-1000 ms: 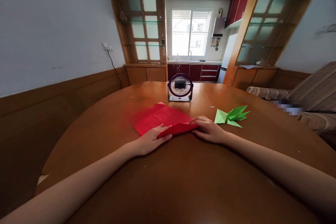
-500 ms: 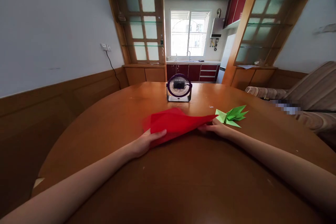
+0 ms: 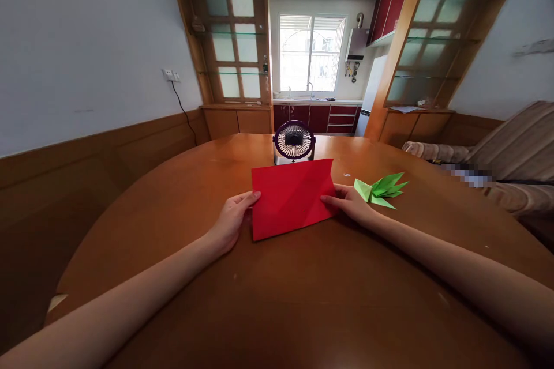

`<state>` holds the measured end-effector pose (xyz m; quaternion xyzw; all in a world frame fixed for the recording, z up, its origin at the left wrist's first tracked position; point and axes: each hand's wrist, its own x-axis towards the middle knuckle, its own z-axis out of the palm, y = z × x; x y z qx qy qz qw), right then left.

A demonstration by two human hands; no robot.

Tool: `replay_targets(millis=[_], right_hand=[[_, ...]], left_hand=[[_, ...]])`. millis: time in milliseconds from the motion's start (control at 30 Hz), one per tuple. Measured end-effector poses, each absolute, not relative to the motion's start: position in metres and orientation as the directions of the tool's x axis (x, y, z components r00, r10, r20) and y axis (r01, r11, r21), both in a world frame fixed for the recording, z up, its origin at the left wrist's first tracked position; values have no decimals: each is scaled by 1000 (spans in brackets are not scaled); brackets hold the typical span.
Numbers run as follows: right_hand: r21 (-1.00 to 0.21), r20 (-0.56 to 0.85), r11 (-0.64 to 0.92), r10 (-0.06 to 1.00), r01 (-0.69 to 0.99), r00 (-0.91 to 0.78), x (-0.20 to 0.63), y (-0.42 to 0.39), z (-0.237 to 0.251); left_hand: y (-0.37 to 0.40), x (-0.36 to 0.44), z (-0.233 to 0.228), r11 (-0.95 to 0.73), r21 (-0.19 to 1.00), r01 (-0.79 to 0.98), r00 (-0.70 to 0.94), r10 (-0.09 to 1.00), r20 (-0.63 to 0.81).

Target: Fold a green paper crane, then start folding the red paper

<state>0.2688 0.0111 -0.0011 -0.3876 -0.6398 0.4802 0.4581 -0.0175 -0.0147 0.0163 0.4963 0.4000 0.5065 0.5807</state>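
Left hand [image 3: 232, 217] and right hand [image 3: 348, 203] pinch opposite edges of the red paper [image 3: 292, 197], holding it taut above the worktop [image 3: 277, 300].

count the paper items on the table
2: a red creased paper sheet held up at its side edges by the left hand and right hand, and a green folded paper figure lying beside the right hand.
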Motion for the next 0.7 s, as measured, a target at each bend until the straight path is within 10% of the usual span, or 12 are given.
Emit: replay_targets(millis=[467, 700], right_hand=[[-682, 399, 472, 880, 559, -257, 275, 18, -13], [-650, 320, 477, 878, 592, -356, 272, 12, -3]], left_hand=[[13, -39, 2, -300, 849, 435, 15, 945, 326], [11, -42, 0, -399, 575, 714, 271, 915, 300]])
